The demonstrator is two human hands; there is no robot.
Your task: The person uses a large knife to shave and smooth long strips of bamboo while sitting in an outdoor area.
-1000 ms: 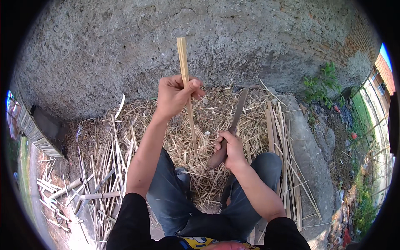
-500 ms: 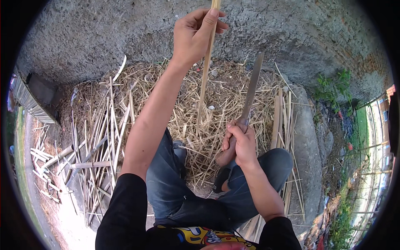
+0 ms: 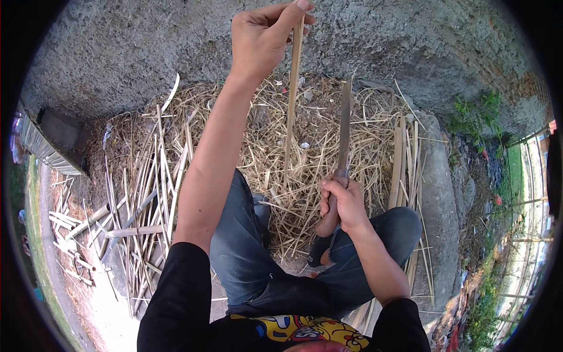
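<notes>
My left hand (image 3: 267, 38) is raised at the top of the head view, its thumb and fingers pinching the upper part of a thin bamboo strip (image 3: 293, 94). The strip hangs nearly upright, its lower end over the shavings between my knees. To the right, my right hand (image 3: 343, 202) is wrapped around the wooden handle of a long machete (image 3: 345, 120). Its blade points away from me toward the wall, apart from the strip. Below my hand the rounded end of the handle shows near my bent right leg.
Bamboo shavings (image 3: 275, 152) cover the ground ahead. Many long strips (image 3: 149, 170) lie in a pile at the left, beside cut bamboo poles (image 3: 88, 222). More strips (image 3: 404, 164) lie at the right on a stone slab (image 3: 437, 217). A rough grey wall (image 3: 164, 47) rises in front.
My left hand has moved slightly up and left with the bamboo strip, whose lower end now sits higher. The machete blade has swung a little left and stands more upright.
</notes>
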